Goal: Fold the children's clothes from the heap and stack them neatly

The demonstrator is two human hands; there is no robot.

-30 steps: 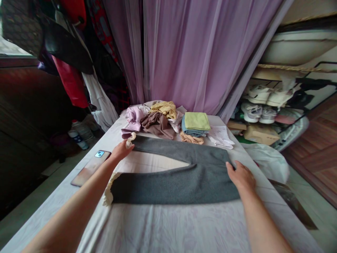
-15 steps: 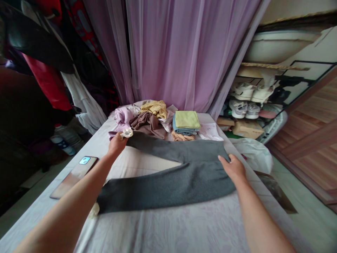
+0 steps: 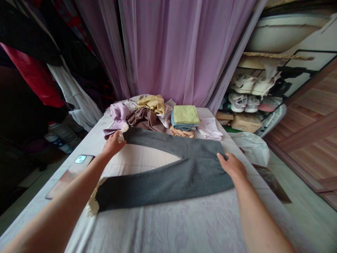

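Dark grey trousers (image 3: 195, 168) with cream ruffled cuffs lie spread sideways on the table's pale patterned cloth (image 3: 179, 228), legs to the left and waist to the right. At the far leg's cuff, my left hand (image 3: 113, 143) is closed on the ruffled edge. My right hand (image 3: 233, 166) pinches the waistband at the right end, thumb on top and the other fingers partly hidden beneath. The near leg lies flat, its cream ruffle (image 3: 92, 203) showing beside my left forearm.
Behind the trousers are a heap of crumpled clothes (image 3: 147, 117) and a folded stack topped by a green cloth (image 3: 186, 114). A white printed cloth (image 3: 209, 128) lies right of the stack. A phone (image 3: 70, 175) rests at the left edge. Shoes (image 3: 243, 102) fill a rack at right.
My left hand has shifted slightly left and down at the far cuff, the leg looking straighter. The near cuff's ruffle shows more. My right hand keeps its hold; the view has shifted a little.
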